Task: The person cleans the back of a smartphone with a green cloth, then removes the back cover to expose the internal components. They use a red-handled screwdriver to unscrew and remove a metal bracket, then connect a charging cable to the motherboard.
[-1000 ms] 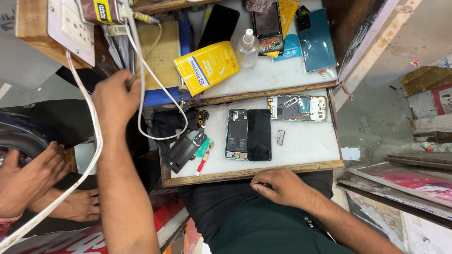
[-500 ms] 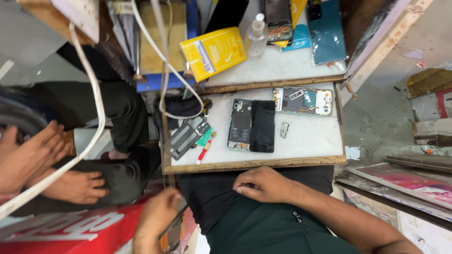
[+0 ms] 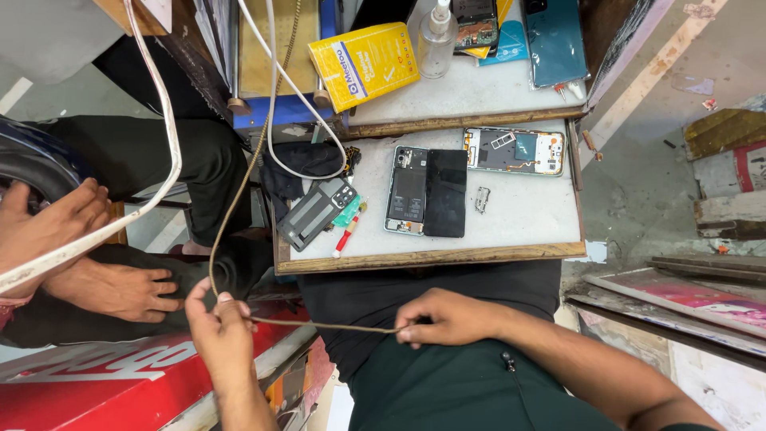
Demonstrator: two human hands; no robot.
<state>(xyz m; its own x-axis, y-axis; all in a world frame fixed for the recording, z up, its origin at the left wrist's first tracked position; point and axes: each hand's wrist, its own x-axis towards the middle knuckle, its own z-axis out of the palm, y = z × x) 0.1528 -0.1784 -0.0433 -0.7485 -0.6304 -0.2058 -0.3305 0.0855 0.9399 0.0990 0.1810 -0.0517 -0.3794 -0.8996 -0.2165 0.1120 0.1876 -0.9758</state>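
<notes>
Both hands pinch thin brown cord (image 3: 319, 325), stretched taut between them below worktop (image 3: 527, 215) edge. Left hand (image 3: 219, 323) grips one end, right hand (image 3: 447, 317) other. Cord rises from left hand toward upper shelf. Opened phone (image 3: 425, 191) lies on worktop.

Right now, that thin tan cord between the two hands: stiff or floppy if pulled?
Probably floppy: the tan cord curves loosely on its way down to the left hand. It looks straight only between that and the right hand, so likely under tension there. Thin and seemingly light; it may slip through a loose pinch.
</notes>
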